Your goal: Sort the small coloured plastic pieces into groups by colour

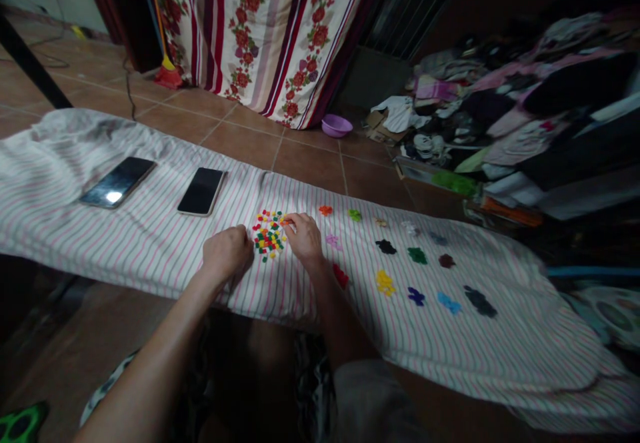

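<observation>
Tiled floor (310, 163) in a dim room runs behind a long padded surface draped in striped cloth (440, 343), thin and softly wrinkled, with a flowered curtain (280, 36) hanging in loose folds past the fingers. Between the two hands lies a scattered patch of small pieces (270, 235), flat and roughly square, in red, yellow, green and orange. They look like hard plastic, so each is probably very light, stiff and hard to break, but easy to flick away or lose in a crease. Opposite edges seem the best hold, taken between thumb and fingertip; the yielding cloth should let a nail slip under.

The left hand (227, 253) is curled into a loose fist just beside the patch, and whether anything sits inside it cannot be told. The right hand (303, 238) has its thumb and forefinger drawn close together at the patch's opposite edge; whether a piece is pinched there is too small to tell.

Outward from the right fingers lie single-colour clusters, ragged in outline: a pink cluster (333, 241) just beside them, a yellow cluster (385, 282) and a black cluster (386, 246) farther out. Outward from the left fingers rest two smooth, glossy slabs, a nearer phone (201, 191) and a farther phone (119, 182).
</observation>
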The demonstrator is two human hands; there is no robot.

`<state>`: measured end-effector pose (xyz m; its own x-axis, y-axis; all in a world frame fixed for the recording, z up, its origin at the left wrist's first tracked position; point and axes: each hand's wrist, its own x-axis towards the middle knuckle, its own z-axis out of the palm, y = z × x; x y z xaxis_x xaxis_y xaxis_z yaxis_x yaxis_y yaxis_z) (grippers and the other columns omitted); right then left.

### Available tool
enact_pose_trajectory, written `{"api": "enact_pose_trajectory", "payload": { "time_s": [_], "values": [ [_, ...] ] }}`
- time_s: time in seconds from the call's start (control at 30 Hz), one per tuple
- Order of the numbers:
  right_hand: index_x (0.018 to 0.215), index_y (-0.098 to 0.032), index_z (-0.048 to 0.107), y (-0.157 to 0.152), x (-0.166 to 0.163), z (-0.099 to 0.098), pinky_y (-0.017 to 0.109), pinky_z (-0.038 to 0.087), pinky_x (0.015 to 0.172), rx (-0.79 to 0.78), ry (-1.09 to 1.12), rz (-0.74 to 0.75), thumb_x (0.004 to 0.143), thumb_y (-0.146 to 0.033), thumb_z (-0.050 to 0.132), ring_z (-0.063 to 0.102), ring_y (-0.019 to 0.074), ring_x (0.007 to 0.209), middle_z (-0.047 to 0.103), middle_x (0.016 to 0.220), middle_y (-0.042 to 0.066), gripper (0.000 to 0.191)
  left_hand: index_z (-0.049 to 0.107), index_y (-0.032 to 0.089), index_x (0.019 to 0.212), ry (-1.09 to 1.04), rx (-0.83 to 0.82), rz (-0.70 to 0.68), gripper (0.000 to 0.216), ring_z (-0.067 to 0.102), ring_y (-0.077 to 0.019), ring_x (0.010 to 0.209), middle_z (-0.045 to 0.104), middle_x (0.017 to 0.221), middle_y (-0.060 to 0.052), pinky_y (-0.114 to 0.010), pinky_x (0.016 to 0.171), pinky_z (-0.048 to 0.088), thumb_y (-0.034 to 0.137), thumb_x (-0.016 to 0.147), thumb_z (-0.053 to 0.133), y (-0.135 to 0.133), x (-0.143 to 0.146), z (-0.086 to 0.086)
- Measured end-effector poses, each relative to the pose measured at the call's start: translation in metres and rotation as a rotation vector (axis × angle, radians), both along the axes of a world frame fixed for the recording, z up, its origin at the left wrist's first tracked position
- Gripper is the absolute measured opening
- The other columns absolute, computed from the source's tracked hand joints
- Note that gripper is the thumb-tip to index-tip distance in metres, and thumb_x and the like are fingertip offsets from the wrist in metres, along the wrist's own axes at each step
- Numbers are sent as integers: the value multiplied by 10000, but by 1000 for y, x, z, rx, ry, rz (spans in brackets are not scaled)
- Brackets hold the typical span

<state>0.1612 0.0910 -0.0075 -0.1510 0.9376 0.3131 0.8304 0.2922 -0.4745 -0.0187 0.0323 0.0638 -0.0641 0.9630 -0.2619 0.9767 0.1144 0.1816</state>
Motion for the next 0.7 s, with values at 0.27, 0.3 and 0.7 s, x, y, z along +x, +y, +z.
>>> {"api": "enact_pose_trajectory", "payload": {
  "time_s": [0.27, 0.3, 0.7],
  "values": [
    [913, -224, 656, 0, 0, 1, 297, 445, 819, 8, 75, 1, 843, -177, 502, 583, 184, 849, 643, 911, 46, 175, 612, 187, 1024, 12, -3, -17, 383, 655, -252, 969, 699, 1020, -131, -326, 752, 465, 389, 891, 315, 0, 0, 0],
    [925, -226, 658, 1, 2, 3, 289, 451, 803, 10, 97, -9, 842, -180, 495, 586, 178, 830, 642, 912, 45, 189, 612, 187, 1022, 11, -5, -18, 381, 655, -250, 966, 699, 1017, -131, -324, 748, 463, 389, 891, 317, 0, 0, 0],
    [878, -191, 704, 25, 82, 5, 332, 502, 803, 28, 383, -287, 739, -255, 487, 627, 194, 825, 702, 885, 55, 265, 601, 201, 1011, 9, 7, -14, 381, 654, -223, 945, 698, 1002, -111, -300, 745, 453, 418, 898, 310, 0, -2, -7]
  ]
}}
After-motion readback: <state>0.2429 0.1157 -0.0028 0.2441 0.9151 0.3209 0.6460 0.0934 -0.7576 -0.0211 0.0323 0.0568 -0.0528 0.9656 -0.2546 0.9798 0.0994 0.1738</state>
